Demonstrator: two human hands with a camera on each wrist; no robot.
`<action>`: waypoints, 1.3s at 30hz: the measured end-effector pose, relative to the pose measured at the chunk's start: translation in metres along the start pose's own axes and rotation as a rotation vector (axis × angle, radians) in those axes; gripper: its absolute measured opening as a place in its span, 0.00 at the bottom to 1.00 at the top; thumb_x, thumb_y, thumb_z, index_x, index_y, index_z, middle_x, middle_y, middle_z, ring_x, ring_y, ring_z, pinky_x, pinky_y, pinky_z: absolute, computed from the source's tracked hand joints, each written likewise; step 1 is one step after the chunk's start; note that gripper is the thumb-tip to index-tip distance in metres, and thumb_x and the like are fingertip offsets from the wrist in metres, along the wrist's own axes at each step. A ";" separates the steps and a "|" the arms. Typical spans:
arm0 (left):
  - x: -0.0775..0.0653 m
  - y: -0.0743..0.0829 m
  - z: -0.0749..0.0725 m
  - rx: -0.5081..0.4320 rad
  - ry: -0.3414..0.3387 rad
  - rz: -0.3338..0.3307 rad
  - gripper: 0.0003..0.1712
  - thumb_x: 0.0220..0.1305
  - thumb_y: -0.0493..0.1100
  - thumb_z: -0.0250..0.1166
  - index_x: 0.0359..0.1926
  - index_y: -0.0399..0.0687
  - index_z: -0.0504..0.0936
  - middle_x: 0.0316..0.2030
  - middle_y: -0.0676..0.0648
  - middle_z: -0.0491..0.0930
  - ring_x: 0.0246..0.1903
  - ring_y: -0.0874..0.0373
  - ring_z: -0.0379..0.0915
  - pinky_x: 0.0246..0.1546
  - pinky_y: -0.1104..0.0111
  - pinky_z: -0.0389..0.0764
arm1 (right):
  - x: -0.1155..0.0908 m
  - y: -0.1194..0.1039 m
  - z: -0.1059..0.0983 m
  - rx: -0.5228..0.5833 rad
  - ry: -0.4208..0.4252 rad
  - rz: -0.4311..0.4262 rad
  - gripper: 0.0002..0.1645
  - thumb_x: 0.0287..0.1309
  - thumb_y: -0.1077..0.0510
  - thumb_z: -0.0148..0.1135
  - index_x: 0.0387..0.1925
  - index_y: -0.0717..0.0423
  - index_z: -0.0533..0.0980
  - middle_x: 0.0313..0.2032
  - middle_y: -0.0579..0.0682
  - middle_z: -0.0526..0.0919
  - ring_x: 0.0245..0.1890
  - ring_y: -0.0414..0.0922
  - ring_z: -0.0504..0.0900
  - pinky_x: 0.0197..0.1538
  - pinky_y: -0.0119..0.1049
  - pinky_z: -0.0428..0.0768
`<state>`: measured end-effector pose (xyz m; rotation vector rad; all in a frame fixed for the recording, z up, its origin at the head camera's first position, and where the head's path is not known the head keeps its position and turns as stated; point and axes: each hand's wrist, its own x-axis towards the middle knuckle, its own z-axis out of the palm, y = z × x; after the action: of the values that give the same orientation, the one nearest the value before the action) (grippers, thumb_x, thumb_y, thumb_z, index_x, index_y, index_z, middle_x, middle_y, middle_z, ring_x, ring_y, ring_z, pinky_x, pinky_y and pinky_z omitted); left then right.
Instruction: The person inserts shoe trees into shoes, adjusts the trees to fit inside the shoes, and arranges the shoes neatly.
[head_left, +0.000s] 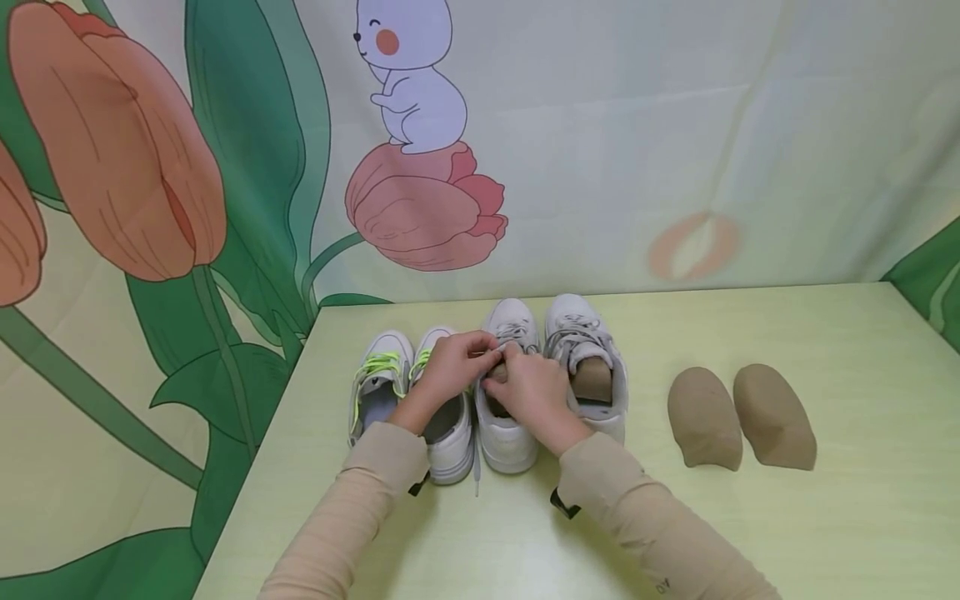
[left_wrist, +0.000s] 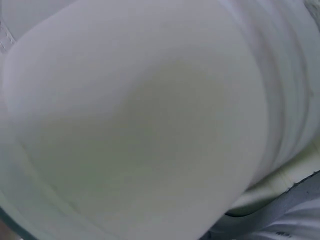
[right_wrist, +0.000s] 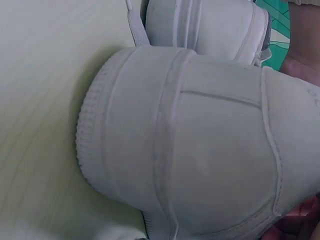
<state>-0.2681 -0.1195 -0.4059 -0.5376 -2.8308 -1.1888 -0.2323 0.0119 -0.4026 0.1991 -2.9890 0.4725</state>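
Two white sneakers with grey laces stand side by side. Over the opening of the left one (head_left: pixel 510 450) both hands meet. With thumb and index finger, my left hand (head_left: pixel 459 365) pinches its tongue edge. My right hand (head_left: pixel 536 387) grips a brown shoe insert (head_left: pixel 498 372), partly hidden by the fingers. A similar brown insert (head_left: pixel 592 379) sits under the tongue of the right sneaker (head_left: pixel 573 315). The right wrist view looks closely at a white sneaker heel (right_wrist: pixel 220 145), with fingertips (right_wrist: pixel 295 222) at its lower right. A blurred white heel (left_wrist: pixel 150 115) fills the left wrist view.
Left of the hands stand two white sneakers (head_left: pixel 392 343) with neon yellow laces. Two more brown inserts (head_left: pixel 705 417) lie on the pale table (head_left: pixel 885 517) to the right. A loose lace end (head_left: pixel 477 479) hangs between the pairs. Behind is a printed curtain (head_left: pixel 600 167).
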 end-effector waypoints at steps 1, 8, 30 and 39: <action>0.000 0.000 0.000 0.000 0.000 0.001 0.07 0.58 0.46 0.58 0.32 0.50 0.80 0.33 0.51 0.82 0.40 0.57 0.78 0.40 0.65 0.77 | 0.000 -0.001 0.000 0.003 0.000 0.006 0.25 0.44 0.37 0.60 0.37 0.49 0.70 0.22 0.52 0.79 0.22 0.52 0.77 0.18 0.41 0.68; 0.001 -0.002 0.001 -0.002 0.004 -0.020 0.06 0.58 0.45 0.58 0.32 0.49 0.80 0.33 0.51 0.82 0.41 0.57 0.78 0.41 0.65 0.76 | 0.000 -0.003 0.001 0.044 0.025 0.016 0.23 0.43 0.42 0.59 0.34 0.51 0.64 0.19 0.52 0.76 0.19 0.51 0.75 0.18 0.43 0.67; -0.001 0.001 -0.003 0.024 0.003 -0.020 0.07 0.58 0.44 0.58 0.33 0.48 0.80 0.36 0.49 0.82 0.41 0.56 0.78 0.42 0.65 0.76 | 0.002 -0.001 0.004 0.226 0.060 0.046 0.26 0.42 0.51 0.62 0.39 0.58 0.60 0.20 0.57 0.76 0.20 0.53 0.76 0.23 0.43 0.71; 0.001 0.001 -0.001 0.025 0.007 -0.021 0.06 0.58 0.44 0.59 0.33 0.47 0.79 0.36 0.49 0.82 0.42 0.56 0.77 0.42 0.64 0.76 | -0.007 0.015 -0.004 0.242 0.034 -0.107 0.11 0.47 0.57 0.61 0.26 0.52 0.65 0.16 0.46 0.69 0.17 0.43 0.69 0.20 0.32 0.63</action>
<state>-0.2686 -0.1188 -0.4046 -0.5023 -2.8481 -1.1546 -0.2277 0.0278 -0.4045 0.3657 -2.8634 0.8151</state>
